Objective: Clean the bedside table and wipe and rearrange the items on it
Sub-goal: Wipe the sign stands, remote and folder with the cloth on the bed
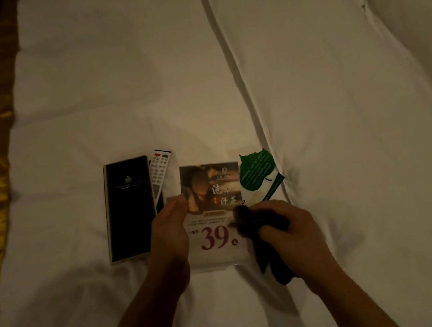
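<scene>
An acrylic sign stand (211, 189) is resting on white bedding (129, 92). The left hand (168, 229) is pinching its left edge; the right hand (290, 232), fingers curled around a dark cloth (248, 219), is pressing it onto the sign's face.

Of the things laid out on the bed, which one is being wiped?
The clear plastic sign printed with a big red 39: the left hand holds its edge while the right hand presses a dark cloth on it.
</scene>
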{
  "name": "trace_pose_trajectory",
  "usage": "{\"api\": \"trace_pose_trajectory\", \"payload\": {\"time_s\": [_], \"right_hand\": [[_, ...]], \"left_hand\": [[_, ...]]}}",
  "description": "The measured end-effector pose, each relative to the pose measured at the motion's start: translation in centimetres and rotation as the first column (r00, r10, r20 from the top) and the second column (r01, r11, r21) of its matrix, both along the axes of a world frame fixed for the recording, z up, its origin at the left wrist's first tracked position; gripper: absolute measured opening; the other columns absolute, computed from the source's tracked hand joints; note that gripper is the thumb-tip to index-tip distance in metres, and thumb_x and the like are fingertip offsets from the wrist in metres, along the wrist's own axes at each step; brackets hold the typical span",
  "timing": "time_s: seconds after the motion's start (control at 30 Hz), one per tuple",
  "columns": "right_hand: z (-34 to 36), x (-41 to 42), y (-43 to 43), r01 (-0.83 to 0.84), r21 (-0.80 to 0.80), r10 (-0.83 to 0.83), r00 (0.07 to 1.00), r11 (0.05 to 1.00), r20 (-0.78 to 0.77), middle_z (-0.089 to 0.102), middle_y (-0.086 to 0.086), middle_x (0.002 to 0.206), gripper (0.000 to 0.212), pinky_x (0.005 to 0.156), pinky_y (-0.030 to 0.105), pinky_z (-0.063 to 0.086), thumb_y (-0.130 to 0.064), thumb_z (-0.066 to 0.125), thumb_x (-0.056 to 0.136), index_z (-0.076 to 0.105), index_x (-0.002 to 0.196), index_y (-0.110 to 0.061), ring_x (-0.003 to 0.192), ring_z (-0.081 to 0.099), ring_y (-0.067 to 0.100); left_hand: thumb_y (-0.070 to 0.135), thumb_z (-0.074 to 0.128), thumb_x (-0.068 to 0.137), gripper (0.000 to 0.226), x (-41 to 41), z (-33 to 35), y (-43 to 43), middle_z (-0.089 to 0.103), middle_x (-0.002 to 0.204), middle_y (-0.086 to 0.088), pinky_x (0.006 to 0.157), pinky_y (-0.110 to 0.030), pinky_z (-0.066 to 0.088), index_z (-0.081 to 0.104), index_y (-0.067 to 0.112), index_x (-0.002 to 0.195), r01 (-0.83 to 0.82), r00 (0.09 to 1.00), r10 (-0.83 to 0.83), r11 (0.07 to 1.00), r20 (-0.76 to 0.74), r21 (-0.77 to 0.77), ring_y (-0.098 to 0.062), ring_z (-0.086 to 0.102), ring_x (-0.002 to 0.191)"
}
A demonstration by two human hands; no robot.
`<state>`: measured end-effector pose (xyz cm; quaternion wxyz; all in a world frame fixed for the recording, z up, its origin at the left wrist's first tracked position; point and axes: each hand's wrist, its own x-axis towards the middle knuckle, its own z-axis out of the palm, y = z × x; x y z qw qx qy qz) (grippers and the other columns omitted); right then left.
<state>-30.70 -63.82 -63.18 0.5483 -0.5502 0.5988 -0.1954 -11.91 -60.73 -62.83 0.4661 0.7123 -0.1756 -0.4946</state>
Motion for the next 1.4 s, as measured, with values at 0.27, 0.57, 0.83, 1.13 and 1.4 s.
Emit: {"api": "trace_pose_trajectory", "payload": {"time_s": [0.27, 0.57, 0.83, 1.13, 1.4], "right_hand": [[0.8, 2.2, 2.2, -0.010, 0.254, -0.089, 0.923, 0.967, 0.375, 0.076, 0.001, 0.089, 0.035, 0.070, 0.025, 0.058, -0.012, 0.065, 0.066, 0.074, 0.095, -0.030, 0.082, 0.073, 0.019], [1.7, 3.7, -0.3, 0.334, -0.064, -0.305, 0.912, 0.941, 0.274, 0.072, -0.017, 0.095, 0.032, 0.084, 0.039, 0.059, -0.012, 0.067, 0.086, 0.069, 0.098, -0.041, 0.089, 0.069, 0.005], [1.2, 4.0, -0.7, 0.118, -0.286, -0.110, 0.993, 0.951, 0.045, 0.064, -0.017, 0.104, 0.029, 0.088, 0.030, 0.053, -0.019, 0.066, 0.087, 0.067, 0.111, -0.036, 0.097, 0.061, 0.001], [1.1, 3.8, 2.0, -0.114, -0.266, 0.105, 0.993, 0.957, -0.048, 0.064, -0.021, 0.096, 0.029, 0.078, 0.015, 0.047, -0.035, 0.059, 0.078, 0.064, 0.106, -0.042, 0.089, 0.059, -0.001], [-0.2, 2.7, 0.3, -0.423, -0.244, 0.284, 0.846, 0.873, -0.452, 0.063, -0.011, 0.099, 0.028, 0.070, 0.022, 0.040, -0.027, 0.058, 0.086, 0.064, 0.111, -0.038, 0.091, 0.058, 0.012]], "left_hand": [[0.077, 0.045, 0.081, 0.060, -1.8, -1.0, -1.0, 0.052, 0.134, 0.004, 0.100, -0.038, 0.048, 0.039, 0.053, 0.136, 0.387, 0.901, -0.386, 0.921, 0.201, 0.032, -0.012, 0.054, 0.123], [0.077, 0.067, 0.069, 0.089, -1.7, -0.8, 1.4, 0.061, 0.138, 0.007, 0.093, -0.045, 0.056, 0.042, 0.039, 0.145, 0.514, 0.735, -0.526, 0.844, -0.429, -0.154, -0.019, 0.061, 0.124], [0.046, 0.061, 0.073, 0.038, -2.4, -0.6, 0.4, 0.078, 0.086, -0.010, 0.058, -0.029, 0.058, 0.082, 0.018, 0.087, 0.211, 0.747, -0.259, 0.966, -0.613, -0.150, -0.020, 0.075, 0.075], [0.056, 0.056, 0.070, 0.070, -1.1, 0.0, -3.1, 0.066, 0.130, -0.015, 0.105, -0.048, 0.046, 0.066, 0.011, 0.123, 0.170, 0.832, -0.256, 0.962, -0.492, -0.212, -0.032, 0.060, 0.124], [0.059, 0.024, 0.086, 0.070, -0.8, -0.6, -2.0, 0.067, 0.128, -0.012, 0.100, -0.047, 0.048, 0.070, 0.019, 0.121, 0.172, 0.857, -0.273, 0.951, -0.438, -0.257, -0.030, 0.060, 0.124]]}}
